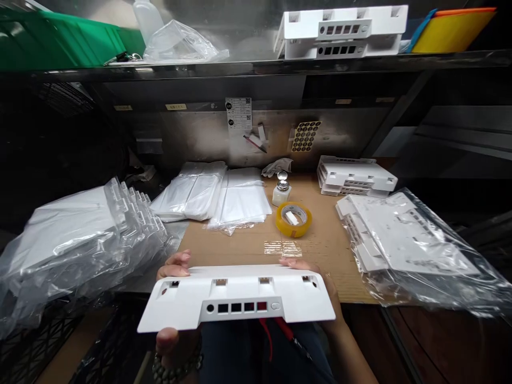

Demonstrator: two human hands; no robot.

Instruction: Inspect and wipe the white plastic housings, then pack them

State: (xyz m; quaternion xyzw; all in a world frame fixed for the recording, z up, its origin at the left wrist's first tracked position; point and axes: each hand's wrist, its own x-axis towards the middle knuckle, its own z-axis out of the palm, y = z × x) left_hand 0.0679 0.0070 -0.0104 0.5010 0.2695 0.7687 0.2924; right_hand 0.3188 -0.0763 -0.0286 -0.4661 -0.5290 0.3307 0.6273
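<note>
Both hands clamp the white plastic cover (240,298) at its ends, left hand (172,266) and right hand (316,272) well apart, holding it over the lap just before the cardboard mat (320,240), where a level, edge-only grip looks wisest.

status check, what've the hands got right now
Left hand and right hand both gripping the white plastic housing, port side facing camera. Held above cardboard mat. Tape roll beyond, nothing in the way.
</note>
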